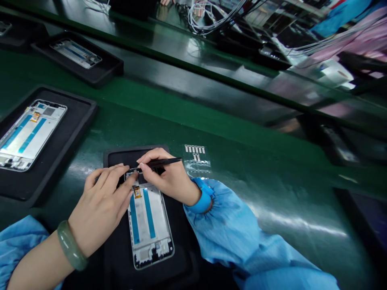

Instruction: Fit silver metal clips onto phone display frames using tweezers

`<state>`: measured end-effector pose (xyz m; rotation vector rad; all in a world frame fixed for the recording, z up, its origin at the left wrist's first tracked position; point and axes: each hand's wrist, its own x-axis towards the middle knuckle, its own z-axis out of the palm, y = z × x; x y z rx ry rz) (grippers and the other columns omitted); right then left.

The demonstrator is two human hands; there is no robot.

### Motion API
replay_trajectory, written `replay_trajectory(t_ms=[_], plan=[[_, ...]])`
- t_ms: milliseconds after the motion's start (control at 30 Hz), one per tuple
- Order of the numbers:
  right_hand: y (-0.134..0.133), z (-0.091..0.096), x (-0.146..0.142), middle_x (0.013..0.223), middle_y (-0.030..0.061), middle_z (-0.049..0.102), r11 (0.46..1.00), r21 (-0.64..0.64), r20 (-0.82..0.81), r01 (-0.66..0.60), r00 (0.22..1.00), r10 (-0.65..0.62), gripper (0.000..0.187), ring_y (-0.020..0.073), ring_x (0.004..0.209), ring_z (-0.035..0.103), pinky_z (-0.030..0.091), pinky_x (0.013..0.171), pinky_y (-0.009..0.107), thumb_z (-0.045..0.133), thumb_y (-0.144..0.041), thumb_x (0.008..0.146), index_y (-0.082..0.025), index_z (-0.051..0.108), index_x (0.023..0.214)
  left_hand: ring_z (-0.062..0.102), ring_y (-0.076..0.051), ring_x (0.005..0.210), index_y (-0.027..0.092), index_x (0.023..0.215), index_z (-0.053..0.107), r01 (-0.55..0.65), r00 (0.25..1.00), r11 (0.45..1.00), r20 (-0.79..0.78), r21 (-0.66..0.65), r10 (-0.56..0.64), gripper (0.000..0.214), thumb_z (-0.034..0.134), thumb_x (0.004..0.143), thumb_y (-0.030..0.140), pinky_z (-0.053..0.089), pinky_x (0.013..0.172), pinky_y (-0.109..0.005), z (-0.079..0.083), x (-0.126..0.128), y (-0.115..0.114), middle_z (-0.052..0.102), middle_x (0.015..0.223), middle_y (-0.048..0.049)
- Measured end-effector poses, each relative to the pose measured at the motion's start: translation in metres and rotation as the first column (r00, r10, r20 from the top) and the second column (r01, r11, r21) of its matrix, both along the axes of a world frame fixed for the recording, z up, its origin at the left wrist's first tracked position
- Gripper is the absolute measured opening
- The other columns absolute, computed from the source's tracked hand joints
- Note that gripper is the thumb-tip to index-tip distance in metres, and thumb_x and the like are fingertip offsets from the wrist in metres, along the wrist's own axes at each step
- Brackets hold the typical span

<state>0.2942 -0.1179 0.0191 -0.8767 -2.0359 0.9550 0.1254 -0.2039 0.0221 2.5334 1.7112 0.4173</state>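
Left hand (101,203), half open, touches the phone frame (151,225), likely to steady it; right hand (171,181) pinches a black tool (169,161)

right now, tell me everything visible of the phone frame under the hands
The phone frame looks like silvery metal, with two long blue strips, an orange patch toward the far end, and black and white parts at the near end. It lies flat on the black tray. The left hand rests fingers at its far left corner; the right hand holds a thin black tool over that end, contact unclear.
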Motion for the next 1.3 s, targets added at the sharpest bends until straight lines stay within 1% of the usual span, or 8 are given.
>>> replay_trajectory(t_ms=[300, 467, 667, 733, 800, 900, 1067, 1300], plan=[[0.0000, -0.0008, -0.0013, 0.085, 0.0027, 0.062, 0.998, 0.065, 0.034, -0.015, 0.999, 0.013, 0.005, 0.0137, 0.080, 0.060, 0.050, 0.073, 0.027, 0.054, -0.015, 0.082, -0.019, 0.054, 0.085, 0.052, -0.026, 0.111, 0.017, 0.117, 0.056, 0.012, 1.000, 1.000, 0.011, 0.026, -0.012, 0.031, 0.045, 0.088, 0.019, 0.037, 0.092, -0.044, 0.0003, -0.0010, 0.0003, 0.057, 0.117, -0.0125], [0.0012, 0.0022, -0.0027, 0.085, 0.0021, 0.061, 0.997, 0.070, 0.088, -0.036, 0.996, 0.030, 0.005, 0.0133, 0.079, 0.060, 0.050, 0.072, 0.026, 0.052, -0.016, 0.082, -0.020, 0.054, 0.085, 0.052, -0.027, 0.112, 0.017, 0.117, 0.057, -0.002, 1.000, 1.000, 0.012, 0.022, 0.002, 0.031, 0.045, 0.088, 0.018, 0.037, 0.092, -0.044, 0.0011, 0.0006, 0.0004, 0.057, 0.118, -0.0124], [0.0004, 0.0077, -0.0059, 0.083, 0.0029, 0.060, 0.978, 0.149, 0.205, -0.144, 0.972, 0.112, 0.009, 0.0143, 0.079, 0.059, 0.050, 0.073, 0.028, 0.048, -0.013, 0.082, -0.020, 0.052, 0.085, 0.052, -0.027, 0.111, 0.016, 0.115, 0.058, 0.006, 1.000, 0.999, 0.025, 0.037, -0.007, 0.030, 0.045, 0.088, 0.018, 0.037, 0.092, -0.044, 0.0007, -0.0001, 0.0006, 0.058, 0.116, -0.0129], [0.0014, 0.0063, -0.0052, 0.082, 0.0022, 0.060, 0.991, 0.094, 0.158, -0.098, 0.984, 0.082, 0.006, 0.0133, 0.076, 0.059, 0.051, 0.070, 0.027, 0.050, -0.014, 0.082, -0.020, 0.052, 0.084, 0.052, -0.026, 0.111, 0.017, 0.117, 0.057, 0.011, 1.000, 0.999, 0.017, 0.033, -0.011, 0.031, 0.044, 0.089, 0.018, 0.037, 0.092, -0.044, 0.0006, -0.0008, 0.0005, 0.058, 0.116, -0.0127], [0.0026, 0.0038, -0.0037, 0.082, 0.0015, 0.059, 0.999, -0.031, 0.057, -0.023, 0.998, 0.025, 0.002, 0.0112, 0.071, 0.060, 0.052, 0.063, 0.023, 0.053, -0.018, 0.083, -0.020, 0.052, 0.084, 0.052, -0.026, 0.111, 0.018, 0.119, 0.056, 0.009, 1.000, 1.000, 0.012, 0.022, -0.010, 0.032, 0.044, 0.089, 0.018, 0.037, 0.091, -0.044, 0.0009, -0.0012, 0.0004, 0.057, 0.117, -0.0120], [0.0030, 0.0014, -0.0019, 0.083, 0.0014, 0.060, 0.988, -0.156, -0.040, -0.003, 0.999, -0.003, 0.003, 0.0095, 0.066, 0.061, 0.052, 0.056, 0.021, 0.055, -0.021, 0.084, -0.019, 0.053, 0.085, 0.051, -0.026, 0.112, 0.018, 0.120, 0.055, 0.006, 1.000, 1.000, 0.015, 0.008, -0.006, 0.033, 0.045, 0.089, 0.018, 0.037, 0.092, -0.044, 0.0014, -0.0010, 0.0004, 0.057, 0.118, -0.0115], [0.0023, 0.0025, -0.0020, 0.083, 0.0008, 0.060, 0.989, -0.145, -0.043, -0.015, 0.999, 0.009, 0.003, 0.0097, 0.067, 0.060, 0.053, 0.060, 0.022, 0.057, -0.020, 0.083, -0.019, 0.055, 0.085, 0.050, -0.026, 0.113, 0.019, 0.121, 0.054, 0.008, 1.000, 1.000, 0.004, -0.006, -0.008, 0.033, 0.045, 0.089, 0.018, 0.037, 0.092, -0.044, 0.0015, -0.0004, 0.0000, 0.056, 0.119, -0.0115], [0.0046, 0.0025, -0.0022, 0.083, 0.0005, 0.060, 0.996, -0.085, 0.018, -0.032, 0.999, 0.034, 0.004, 0.0096, 0.069, 0.060, 0.052, 0.061, 0.021, 0.058, -0.020, 0.083, -0.018, 0.056, 0.086, 0.050, -0.026, 0.112, 0.017, 0.120, 0.054, 0.016, 1.000, 1.000, -0.007, 0.024, -0.016, 0.033, 0.045, 0.089, 0.018, 0.036, 0.093, -0.044, 0.0000, -0.0001, 0.0001, 0.056, 0.117, -0.0122]])
